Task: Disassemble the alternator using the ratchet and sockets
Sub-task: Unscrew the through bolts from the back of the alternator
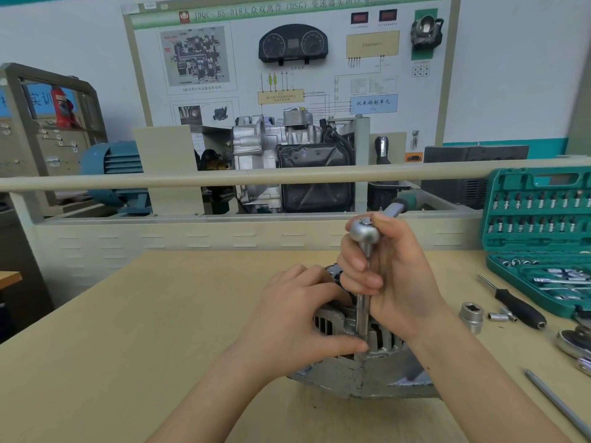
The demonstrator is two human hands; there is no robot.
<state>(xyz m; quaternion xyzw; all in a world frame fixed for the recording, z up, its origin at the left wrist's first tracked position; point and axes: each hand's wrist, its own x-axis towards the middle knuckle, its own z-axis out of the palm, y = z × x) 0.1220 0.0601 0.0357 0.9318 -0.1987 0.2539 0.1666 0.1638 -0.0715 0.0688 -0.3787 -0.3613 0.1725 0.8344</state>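
A grey metal alternator (364,372) lies on the wooden table (128,330), near its front middle. My left hand (297,318) rests on the alternator's top and grips its housing, thumb against the socket shaft. A silver ratchet (364,233) with a green handle stands upright on a long extension (363,318) that runs down into the alternator. My right hand (393,276) is wrapped around the extension just under the ratchet head. Most of the alternator's top is hidden by both hands.
An open green socket case (540,238) sits at the right. Near it lie a large loose socket (470,314), a small socket (497,316), a black-handled driver (515,303), a thin rod (556,401) and metal parts (575,343). A rail and training board stand behind.
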